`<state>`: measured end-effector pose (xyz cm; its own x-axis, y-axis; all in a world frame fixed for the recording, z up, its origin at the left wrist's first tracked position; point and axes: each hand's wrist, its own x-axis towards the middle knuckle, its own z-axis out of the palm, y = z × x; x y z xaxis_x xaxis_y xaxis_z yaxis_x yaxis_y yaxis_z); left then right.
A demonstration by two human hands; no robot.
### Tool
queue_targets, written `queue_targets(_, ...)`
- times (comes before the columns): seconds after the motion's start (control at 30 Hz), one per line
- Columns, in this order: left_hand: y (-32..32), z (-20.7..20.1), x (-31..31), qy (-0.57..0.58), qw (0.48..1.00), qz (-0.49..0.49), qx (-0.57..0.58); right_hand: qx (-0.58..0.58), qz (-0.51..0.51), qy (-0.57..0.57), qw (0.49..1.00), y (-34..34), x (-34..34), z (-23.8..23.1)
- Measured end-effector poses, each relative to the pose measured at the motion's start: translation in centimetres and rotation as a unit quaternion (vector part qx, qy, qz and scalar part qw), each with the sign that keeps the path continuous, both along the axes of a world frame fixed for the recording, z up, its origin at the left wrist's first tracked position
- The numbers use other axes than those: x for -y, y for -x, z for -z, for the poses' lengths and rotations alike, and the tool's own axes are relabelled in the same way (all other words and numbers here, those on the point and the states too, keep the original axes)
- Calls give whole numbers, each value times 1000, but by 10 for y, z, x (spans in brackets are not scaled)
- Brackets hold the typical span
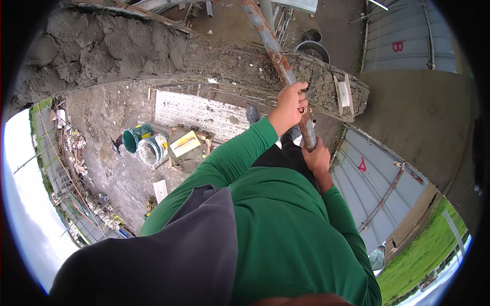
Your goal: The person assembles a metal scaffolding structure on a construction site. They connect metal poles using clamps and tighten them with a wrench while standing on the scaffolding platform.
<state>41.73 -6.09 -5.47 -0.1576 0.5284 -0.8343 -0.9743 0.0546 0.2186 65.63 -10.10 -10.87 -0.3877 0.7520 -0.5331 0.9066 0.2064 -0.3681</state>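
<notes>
A long rusty grey metal pole [269, 43] runs from the top of the view down toward my body. My left hand [291, 104] is closed around it where it crosses a rough concrete wall top [229, 61]. My right hand [316, 157] grips the same pole lower down, close to my chest. Both arms wear green sleeves. My dark trousers and shoes [252, 113] show below, standing near a perforated metal scaffold plank [199, 113].
Far below lie two green-and-white buckets [145, 143], a yellow board [185, 143] and scraps on bare ground. Corrugated grey metal sheets [367, 178] lie to the right, with grass [423, 250] beyond. Dark round tubs [312, 46] sit past the wall.
</notes>
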Motion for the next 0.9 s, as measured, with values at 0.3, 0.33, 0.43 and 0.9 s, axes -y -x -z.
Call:
queue_targets(0.3, -3, -30, -98, -66, 948, -277, 141, -47, 27, -9, 999, -2, 5, 3)
queue_targets(0.33, 4, -22, -120, -72, 936, -310, 152, -60, 23, -13, 998, 1, 5, 5)
queue_targets(0.43, 13, -10, -139, -97, 919, -352, 150, -108, 13, -25, 994, -8, 4, 3)
queue_targets(0.9, 24, 19, -68, -57, 990, 16, -127, -488, 129, 47, 862, 151, -166, -56)
